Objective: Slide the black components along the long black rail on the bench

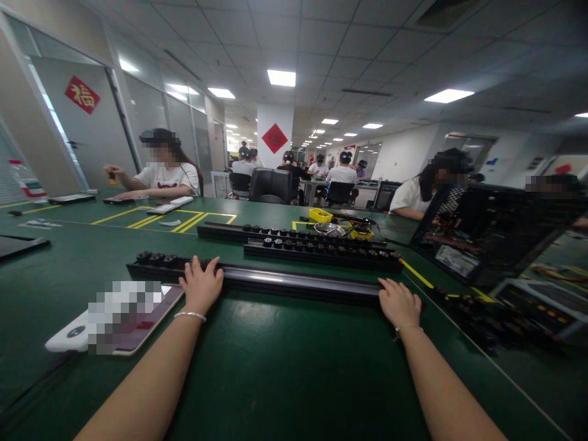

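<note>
A long black rail (294,283) lies crosswise on the green table (257,367) in front of me. Small black knobs sit in a row at its left end (156,258). My left hand (201,286) rests on the rail left of its middle, fingers curled over the top edge. My right hand (399,301) holds the rail's right end, fingers over it. Both wrists wear thin bracelets.
Two more black rails (321,250) with knobs lie behind. A phone and white device (114,318) lie at left. A yellow bin (320,215) and metal bowl (329,229) sit further back. An open computer case (496,233) stands at right. Several people sit around the tables.
</note>
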Available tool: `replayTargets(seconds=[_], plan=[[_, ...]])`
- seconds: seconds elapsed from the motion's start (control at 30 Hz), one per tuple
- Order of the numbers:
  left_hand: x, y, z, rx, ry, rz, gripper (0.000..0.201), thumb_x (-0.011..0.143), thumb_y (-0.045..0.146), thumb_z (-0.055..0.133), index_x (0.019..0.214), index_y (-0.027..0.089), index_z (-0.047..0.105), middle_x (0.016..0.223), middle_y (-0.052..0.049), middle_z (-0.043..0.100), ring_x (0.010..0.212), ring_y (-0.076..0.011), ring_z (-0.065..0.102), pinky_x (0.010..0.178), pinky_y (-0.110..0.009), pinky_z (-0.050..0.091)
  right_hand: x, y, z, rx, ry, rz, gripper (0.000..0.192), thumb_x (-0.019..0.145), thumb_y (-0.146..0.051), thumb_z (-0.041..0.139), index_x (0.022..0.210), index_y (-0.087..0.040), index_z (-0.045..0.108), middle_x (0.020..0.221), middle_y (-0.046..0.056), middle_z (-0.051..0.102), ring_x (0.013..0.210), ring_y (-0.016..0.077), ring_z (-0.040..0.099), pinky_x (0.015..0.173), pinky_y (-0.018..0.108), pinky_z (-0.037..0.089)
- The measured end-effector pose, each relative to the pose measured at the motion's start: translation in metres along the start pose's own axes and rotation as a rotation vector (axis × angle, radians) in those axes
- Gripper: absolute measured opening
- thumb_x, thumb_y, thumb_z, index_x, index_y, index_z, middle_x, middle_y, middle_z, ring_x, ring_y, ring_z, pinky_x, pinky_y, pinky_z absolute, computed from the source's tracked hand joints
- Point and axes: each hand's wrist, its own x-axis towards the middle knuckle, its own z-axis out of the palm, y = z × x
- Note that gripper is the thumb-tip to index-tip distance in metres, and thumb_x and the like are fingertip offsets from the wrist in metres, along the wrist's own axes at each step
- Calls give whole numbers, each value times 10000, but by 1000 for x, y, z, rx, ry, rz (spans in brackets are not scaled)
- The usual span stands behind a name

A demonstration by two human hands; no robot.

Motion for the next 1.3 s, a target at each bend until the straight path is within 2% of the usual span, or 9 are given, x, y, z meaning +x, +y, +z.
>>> replayTargets(seconds=[0.1,0.27,0.53,0.83,1.07,1.3], plan=[[2,-2,-1,-6,-54,-17,468,874,456,309,1272,331,522,1468,-138,299,1376,-395,158,1025,-635,198,0,-1,-1,-2,-7,2,549,876,-335,181,1325,-286,492,1419,-5,430,1325,229,315,1077,501,209],[5,-3,-5,26,-104,-22,486,867,502,292,1259,350,537,1409,-125,396,1361,-363,220,1037,-598,226,0,-1,-1,-4,-10,1,552,880,-343,175,1329,-279,490,1415,1,434,1321,235,321,1075,504,209],[5,-3,-7,92,-70,18,470,868,480,302,1233,348,566,1338,-121,481,1305,-332,328,1010,-539,305,3,3,5,2,30,5,526,877,-332,208,1303,-309,516,1407,-20,446,1317,222,324,1075,496,221],[4,1,-11,108,-79,41,437,868,439,321,1194,351,599,1285,-130,510,1260,-320,386,994,-510,328,1,0,1,-14,6,5,545,883,-329,180,1327,-286,493,1418,-7,432,1322,227,320,1078,500,214],[3,0,-8,116,-70,60,432,871,420,314,1181,356,608,1290,-122,517,1271,-336,360,991,-518,318,1,1,2,-10,4,5,545,883,-351,184,1328,-288,491,1419,-9,430,1325,229,315,1076,498,216],[3,1,-10,163,-65,76,449,859,450,316,976,297,721,1248,-128,550,1248,-334,379,975,-487,339,2,2,3,-3,17,4,536,878,-346,200,1317,-295,503,1409,-10,444,1315,230,330,1074,504,219]])
